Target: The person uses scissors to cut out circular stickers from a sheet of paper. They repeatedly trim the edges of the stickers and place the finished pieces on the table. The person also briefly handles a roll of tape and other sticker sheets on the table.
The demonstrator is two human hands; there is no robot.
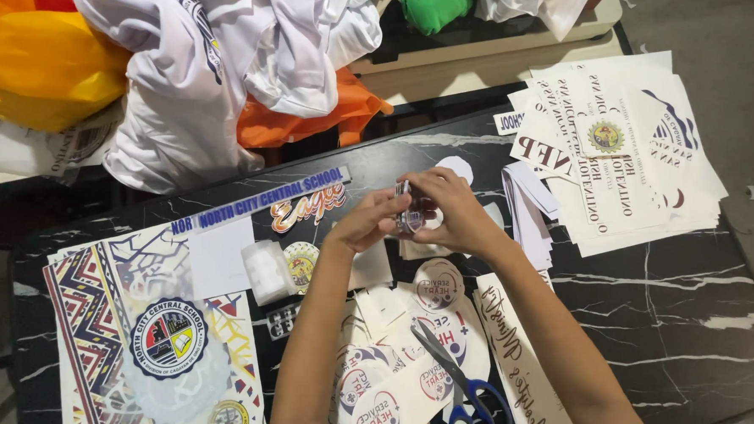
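Both my hands meet above the middle of the black marble table [670, 326]. My left hand [362, 224] and my right hand [450, 207] pinch a small clear plastic piece [408, 212] between their fingertips. Under my forearms lie several round cut-out stickers [438, 284] and printed paper cut-outs. Blue-handled scissors [465, 386] rest shut among them near the front edge. A small white crumpled plastic piece [268, 270] sits just left of my left wrist.
A patterned printed sheet with a round emblem [137, 341] covers the table's left. A stack of printed sheets [620, 150] lies at the right. White [210, 67], orange [305, 122], yellow [40, 66] and green [431, 2] garments pile up beyond the far edge.
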